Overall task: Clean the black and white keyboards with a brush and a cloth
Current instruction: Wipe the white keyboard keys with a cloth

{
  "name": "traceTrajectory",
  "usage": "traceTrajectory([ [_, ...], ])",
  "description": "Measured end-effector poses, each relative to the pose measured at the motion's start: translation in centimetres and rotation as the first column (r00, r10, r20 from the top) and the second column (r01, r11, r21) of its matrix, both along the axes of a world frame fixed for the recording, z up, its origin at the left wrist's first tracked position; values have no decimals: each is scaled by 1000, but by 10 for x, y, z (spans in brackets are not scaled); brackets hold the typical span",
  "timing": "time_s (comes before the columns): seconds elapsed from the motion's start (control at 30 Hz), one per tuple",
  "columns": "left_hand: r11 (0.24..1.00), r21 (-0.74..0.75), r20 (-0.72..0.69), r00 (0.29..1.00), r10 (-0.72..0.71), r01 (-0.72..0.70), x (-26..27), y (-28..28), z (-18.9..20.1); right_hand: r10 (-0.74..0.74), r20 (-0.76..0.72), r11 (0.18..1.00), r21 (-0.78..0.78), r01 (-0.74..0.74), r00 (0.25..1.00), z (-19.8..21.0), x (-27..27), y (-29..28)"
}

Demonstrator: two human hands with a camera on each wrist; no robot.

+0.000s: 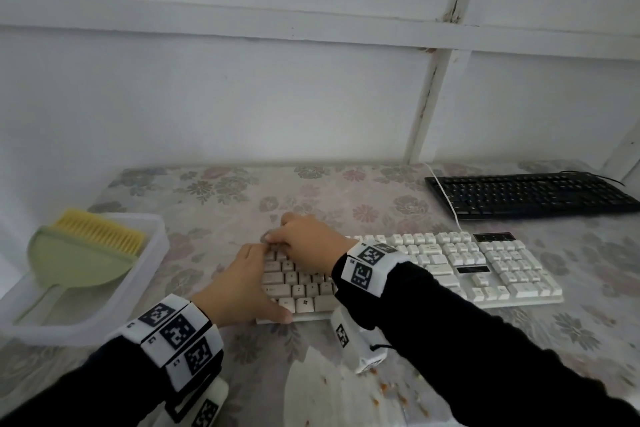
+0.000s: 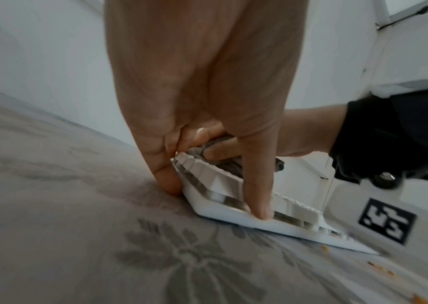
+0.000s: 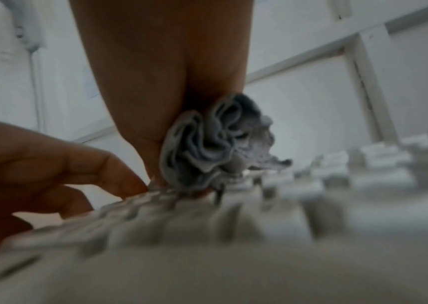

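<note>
**Cloth bunched at the white keyboard's far-left corner**

Mostly hidden in the head view: the grey cloth [image 1: 268, 239], only a small fold showing between the two hands. Seen plainly from the right wrist view as a crumpled grey-blue wad [image 3: 207, 148], clamped in the curled fingers of the right hand [image 1: 308, 239] and pressed onto the top-left keys of the white keyboard [image 1: 450, 267]. Covered by hands and forearm: the keyboard's left third. Blurred in the right wrist view: the nearer key rows.

Left hand [image 1: 242, 284] clamped on the keyboard's left end — thumb on the front edge, fingers down against the side edge and the tablecloth, per the left wrist view [image 2: 202, 82].

Black keyboard [image 1: 530, 196] lying far right on the table, apart from the white one, its right end cut off by the frame. White cable crossing its left end.

Left of the hands: a clear plastic tray [image 1: 152, 253] at the table's left edge, holding a yellow-bristled brush [image 1: 100, 230] and green dustpan [image 1: 76, 262]. Open flowered tablecloth [image 1: 221, 191] between tray and keyboard and behind both, up to the wall. Orange crumbs [image 1: 384, 388] near the front edge.
</note>
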State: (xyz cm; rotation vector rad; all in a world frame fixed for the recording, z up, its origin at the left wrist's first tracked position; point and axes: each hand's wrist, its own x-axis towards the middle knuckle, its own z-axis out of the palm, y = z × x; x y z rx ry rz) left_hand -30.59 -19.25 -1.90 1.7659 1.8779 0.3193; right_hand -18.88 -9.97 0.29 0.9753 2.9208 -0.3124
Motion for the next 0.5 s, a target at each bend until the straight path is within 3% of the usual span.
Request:
traceTrajectory([
  [0.1, 1000, 1, -46, 999, 3, -3, 1, 1, -1, 24, 100, 998, 55, -29, 995, 7, 9, 8],
  [0.23, 1000, -3, -57, 998, 11, -11, 1, 1, -3, 42, 119, 993, 102, -54, 992, 12, 21, 14],
  [0.5, 1000, -18, -53, 998, 16, -17, 0, 2, -5, -226, 146, 974, 28, 224, 963, 14, 97, 35],
])
